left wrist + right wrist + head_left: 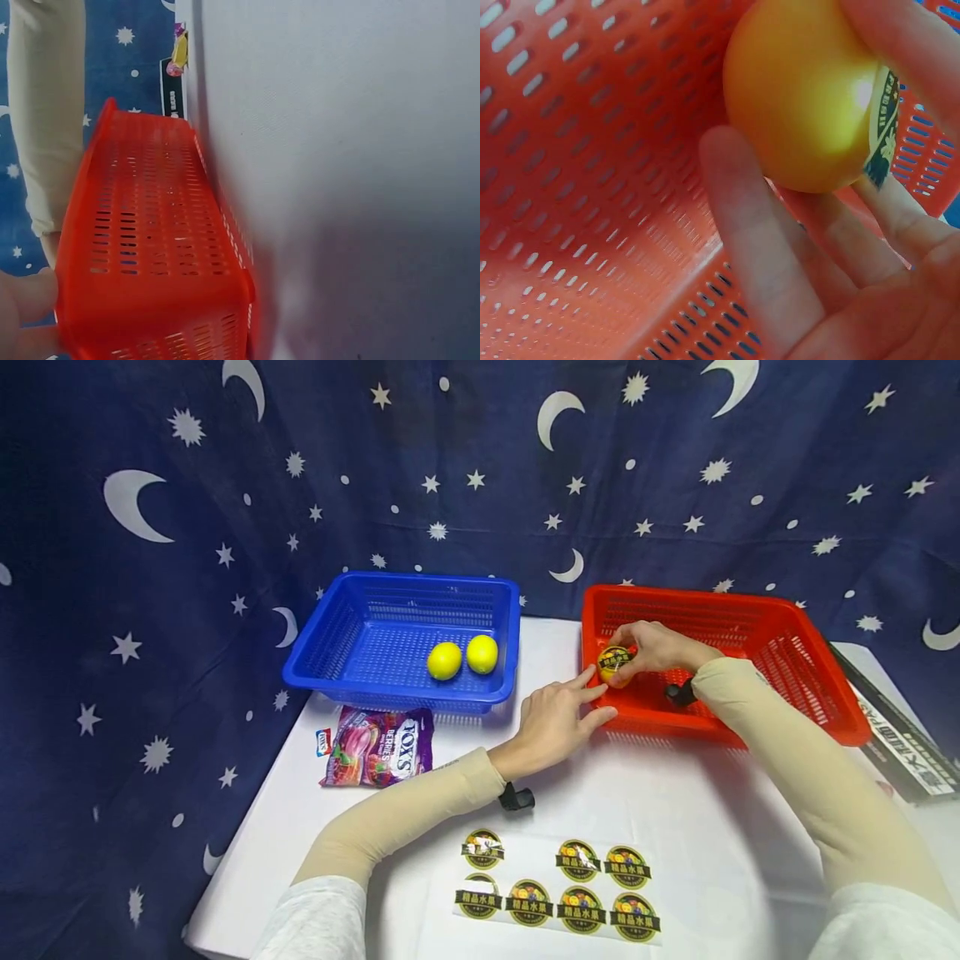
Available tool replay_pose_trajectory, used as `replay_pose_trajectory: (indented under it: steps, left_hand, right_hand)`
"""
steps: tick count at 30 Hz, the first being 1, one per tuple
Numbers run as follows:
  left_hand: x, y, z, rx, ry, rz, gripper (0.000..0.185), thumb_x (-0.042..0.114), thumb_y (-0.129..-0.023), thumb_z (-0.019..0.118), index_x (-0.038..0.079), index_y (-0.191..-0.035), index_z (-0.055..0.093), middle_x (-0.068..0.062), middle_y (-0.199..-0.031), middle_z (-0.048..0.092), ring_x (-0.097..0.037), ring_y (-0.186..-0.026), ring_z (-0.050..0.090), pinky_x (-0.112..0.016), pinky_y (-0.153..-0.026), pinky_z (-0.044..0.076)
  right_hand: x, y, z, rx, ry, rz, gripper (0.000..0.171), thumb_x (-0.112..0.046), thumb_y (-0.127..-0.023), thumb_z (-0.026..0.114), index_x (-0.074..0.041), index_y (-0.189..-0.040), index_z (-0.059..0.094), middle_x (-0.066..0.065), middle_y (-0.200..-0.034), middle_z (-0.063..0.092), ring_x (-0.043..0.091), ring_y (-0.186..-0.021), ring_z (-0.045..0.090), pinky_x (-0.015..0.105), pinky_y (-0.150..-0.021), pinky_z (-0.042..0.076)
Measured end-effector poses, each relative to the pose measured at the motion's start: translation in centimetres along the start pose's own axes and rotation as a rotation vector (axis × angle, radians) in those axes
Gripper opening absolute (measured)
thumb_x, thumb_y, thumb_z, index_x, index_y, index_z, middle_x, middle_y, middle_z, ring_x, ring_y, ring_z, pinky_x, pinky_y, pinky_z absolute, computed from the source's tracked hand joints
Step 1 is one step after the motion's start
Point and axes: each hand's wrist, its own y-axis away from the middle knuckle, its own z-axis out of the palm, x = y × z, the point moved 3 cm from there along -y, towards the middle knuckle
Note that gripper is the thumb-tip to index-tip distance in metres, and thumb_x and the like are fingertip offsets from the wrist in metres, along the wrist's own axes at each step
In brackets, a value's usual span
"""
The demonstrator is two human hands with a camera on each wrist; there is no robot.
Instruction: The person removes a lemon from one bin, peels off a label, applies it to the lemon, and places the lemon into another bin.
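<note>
**Stickered lemon held low in the red basket**

The right hand (660, 649) is down inside the red basket (825, 693), fingers curled round a yellow lemon (615, 662) at the basket's near-left corner — thumb on one side, fingers cupping the other, a full wrap and not a fingertip pinch. The wrist view shows the same fruit (802, 97) filling the hand, its skin smooth and glossy, a round black-and-gold sticker (885, 127) stuck on one flank.

By the look of it this is a light, firm, rounded thing that likely won't crush — but that shine suggests it could slip or roll, so a hold across the widest part, as here, seems the safe one.

The left hand (558, 718) rests open on the white table (712, 793), straight fingers touching the basket's near-left outer wall and holding nothing.

Over in the blue basket (330, 647) sit two more lemons (462, 657), no sticker visible on either. A sheet of stickers (558, 885) lies by the table's near edge, a candy bag (378, 747) at its left edge.
</note>
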Motion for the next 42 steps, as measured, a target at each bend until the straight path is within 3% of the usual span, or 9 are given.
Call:
replay_pose_trajectory:
  steps: [4,10,15,18,21,26,31,36,42]
  left_hand:
    - [-0.2,-0.2,-0.6,-0.023,-0.018,0.017,0.045,0.052,-0.097,0.065,0.028,-0.136,0.068,0.007,-0.154,0.054,-0.024,-0.107,0.073,-0.021,-0.055,0.042]
    - [-0.7,0.0,-2.8,-0.069,-0.049,0.083,0.050,0.048,-0.098,0.064,0.026,-0.143,0.062,0.009,-0.152,0.056,-0.020,-0.125,0.067,-0.031,-0.075,0.057]
    - [-2.5,0.5,-6.8,-0.028,-0.038,0.090,0.052,0.045,-0.097,0.068,0.023,-0.143,0.062,0.006,-0.150,0.059,-0.022,-0.131,0.063,-0.039,-0.091,0.057]
    - [-4.6,0.5,-9.9,0.004,-0.035,0.030,0.052,0.044,-0.096,0.070,0.023,-0.142,0.063,0.003,-0.149,0.061,-0.025,-0.133,0.061,-0.043,-0.102,0.053]
    - [-7.6,0.0,-12.8,-0.003,-0.038,-0.058,0.052,0.045,-0.094,0.071,0.024,-0.141,0.064,0.000,-0.142,0.066,-0.027,-0.124,0.064,-0.046,-0.100,0.053]
    - [-13.3,-1.8,-16.0,-0.219,-0.100,-0.170,0.057,0.047,-0.095,0.070,0.024,-0.145,0.059,-0.005,-0.140,0.067,-0.029,-0.120,0.063,-0.051,-0.102,0.050]
    - [-17.8,-4.5,-16.6,-0.496,-0.161,-0.213,0.064,0.039,-0.094,0.074,0.025,-0.152,0.051,-0.007,-0.155,0.054,-0.033,-0.147,0.045,-0.057,-0.122,0.032]
    - [-19.4,-6.1,-14.7,-0.708,-0.175,-0.294,0.075,0.035,-0.090,0.080,0.027,-0.156,0.045,-0.011,-0.163,0.043,-0.036,-0.151,0.039,-0.058,-0.124,0.030]
    - [-19.9,-6.4,-12.4,-0.773,-0.214,-0.305,0.075,0.035,-0.084,0.085,0.024,-0.150,0.053,-0.014,-0.164,0.040,-0.036,-0.153,0.034,-0.054,-0.125,0.030]
  right_hand:
    - [-0.5,0.5,-0.4,0.000,-0.002,-0.011,0.084,-0.033,-0.071,0.095,0.002,-0.137,0.058,0.029,-0.136,0.063,0.042,-0.123,0.060,0.059,-0.106,0.048]
    - [-2.4,3.0,-2.3,0.080,0.037,-0.032,0.086,-0.040,-0.079,0.089,-0.003,-0.146,0.052,0.028,-0.145,0.057,0.046,-0.136,0.052,0.064,-0.110,0.042]
    - [-6.1,6.5,-2.9,0.236,0.011,-0.114,0.071,-0.036,-0.086,0.083,-0.007,-0.145,0.055,0.020,-0.146,0.058,0.042,-0.135,0.053,0.061,-0.112,0.041]
    - [-9.1,7.9,-1.4,0.345,-0.025,-0.233,0.059,-0.028,-0.088,0.082,-0.009,-0.138,0.060,0.016,-0.139,0.063,0.037,-0.128,0.058,0.056,-0.110,0.044]
    - [-12.1,8.3,1.1,0.410,-0.037,-0.370,0.049,-0.023,-0.090,0.080,-0.007,-0.134,0.064,0.014,-0.135,0.066,0.034,-0.125,0.061,0.054,-0.106,0.048]
    - [-15.8,7.2,5.4,0.411,-0.041,-0.466,0.047,-0.025,-0.097,0.071,-0.007,-0.140,0.062,0.019,-0.146,0.060,0.037,-0.134,0.058,0.057,-0.111,0.046]
    - [-17.3,5.2,8.3,0.402,-0.028,-0.407,0.049,-0.033,-0.101,0.065,-0.011,-0.144,0.060,0.025,-0.155,0.048,0.042,-0.140,0.052,0.060,-0.113,0.043]
    - [-17.3,4.4,9.7,0.430,-0.020,-0.351,0.046,-0.035,-0.100,0.065,-0.009,-0.138,0.066,0.026,-0.155,0.047,0.042,-0.142,0.049,0.060,-0.112,0.044]
    - [-17.4,4.4,10.1,0.422,-0.037,-0.353,0.046,-0.037,-0.099,0.067,-0.010,-0.137,0.067,0.024,-0.157,0.044,0.039,-0.143,0.049,0.058,-0.113,0.044]
